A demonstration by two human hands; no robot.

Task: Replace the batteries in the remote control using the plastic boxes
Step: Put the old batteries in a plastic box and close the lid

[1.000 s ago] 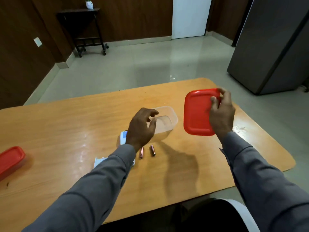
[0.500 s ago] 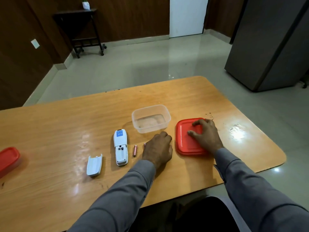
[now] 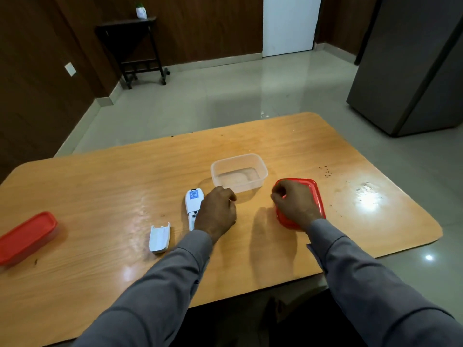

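Remote control (image 3: pixel 192 209): face down mid-table, its right edge under the left hand.
Battery cover (image 3: pixel 159 237): at remote's 7 o'clock.
Clear box (image 3: pixel 239 172): open, at remote's 1 o'clock.
Left hand (image 3: pixel 216 212): fingers curled; contents hidden.
Right hand (image 3: pixel 293 205): loosely fisted over red lid (image 3: pixel 316 196); grip unclear.

Two bare hands in view: left hand (image 3: pixel 217 213), right hand (image 3: pixel 295 205). No rings, watch or gloves visible on either. Long grey sleeves on both arms, left sleeve (image 3: pixel 152 286) and right sleeve (image 3: pixel 370 284), plain fabric without pattern or markings. Cuffs ending at the wrists; left cuff (image 3: pixel 196 242) with a stitched band, right cuff (image 3: pixel 323 231) slightly flared with a visible edge seam. Soft creases running along both forearms. Dark clothing (image 3: pixel 295 321) at the bottom edge below the table, detail too dim to tell.
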